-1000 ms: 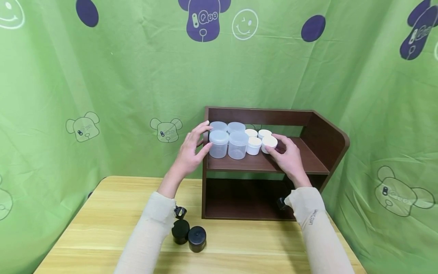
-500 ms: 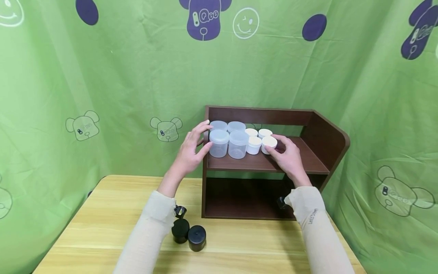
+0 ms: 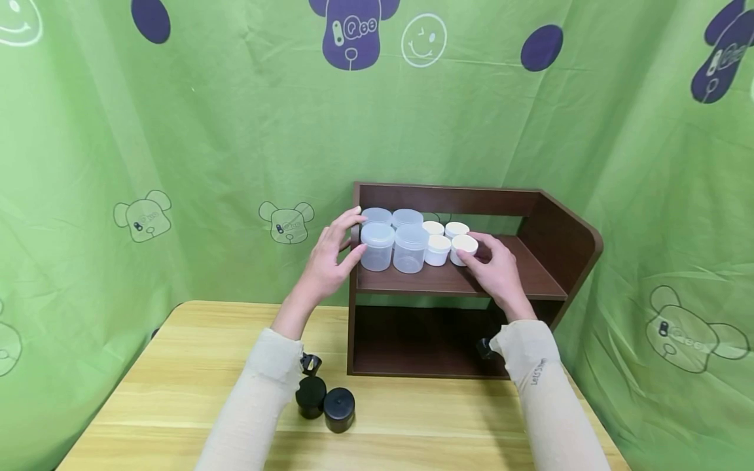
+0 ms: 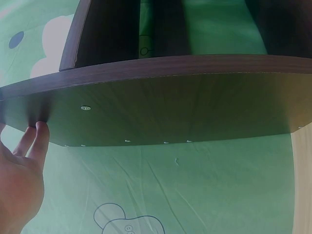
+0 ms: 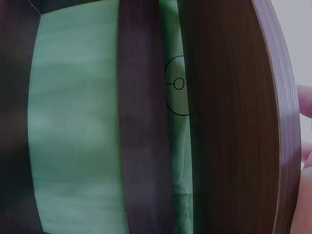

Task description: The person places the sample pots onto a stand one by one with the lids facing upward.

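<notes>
Frosted clear plastic jars stand in two rows at the left of the dark brown shelf's upper board, among them the front left jar [image 3: 377,248]. To their right, small white jars form two more rows, with a white cream jar [image 3: 464,250] at the front right corner. My right hand [image 3: 496,268] pinches that corner jar between thumb and fingers. My left hand [image 3: 326,258] is at the shelf's left side panel, thumb and forefinger extended at the clear jars. In the left wrist view its other fingers [image 4: 39,141] touch the panel's outer face.
The brown two-tier shelf [image 3: 459,284] stands on the wooden table [image 3: 235,366], its right side panel [image 3: 565,242] rising beside my right hand. Two black lidded jars [image 3: 340,410] sit in front, near my left sleeve. A green curtain [image 3: 247,131] hangs behind.
</notes>
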A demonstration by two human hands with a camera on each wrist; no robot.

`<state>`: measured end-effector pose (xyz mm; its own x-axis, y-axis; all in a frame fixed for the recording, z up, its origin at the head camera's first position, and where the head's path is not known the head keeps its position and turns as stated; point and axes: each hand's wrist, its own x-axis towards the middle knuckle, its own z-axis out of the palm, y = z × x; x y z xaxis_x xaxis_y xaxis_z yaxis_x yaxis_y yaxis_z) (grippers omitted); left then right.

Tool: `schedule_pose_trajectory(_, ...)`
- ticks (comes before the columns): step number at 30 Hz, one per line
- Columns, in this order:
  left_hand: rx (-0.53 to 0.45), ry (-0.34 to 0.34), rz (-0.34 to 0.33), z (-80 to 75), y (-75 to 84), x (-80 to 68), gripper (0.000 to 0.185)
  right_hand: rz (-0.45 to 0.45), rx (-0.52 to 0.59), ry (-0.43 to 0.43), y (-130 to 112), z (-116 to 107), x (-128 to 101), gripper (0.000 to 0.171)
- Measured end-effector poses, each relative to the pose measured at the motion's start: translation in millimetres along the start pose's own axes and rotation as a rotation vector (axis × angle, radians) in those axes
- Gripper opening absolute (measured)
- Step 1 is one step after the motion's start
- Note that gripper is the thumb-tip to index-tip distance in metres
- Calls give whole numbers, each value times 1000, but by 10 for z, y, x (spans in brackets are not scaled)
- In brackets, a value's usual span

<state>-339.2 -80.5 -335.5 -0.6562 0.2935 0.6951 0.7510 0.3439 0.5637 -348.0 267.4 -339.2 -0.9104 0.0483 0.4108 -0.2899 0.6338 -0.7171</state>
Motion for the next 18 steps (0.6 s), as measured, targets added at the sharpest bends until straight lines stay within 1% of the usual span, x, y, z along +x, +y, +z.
schedule_pose_trajectory(10, 16, -2, -13, 0, 5, -3, 50, 16, 3, -12, -44, -32, -23, 60)
schedule_pose_trajectory(18, 13, 0, -7, 2, 11, -8, 50, 41, -1, -18, -51, -27, -14, 62)
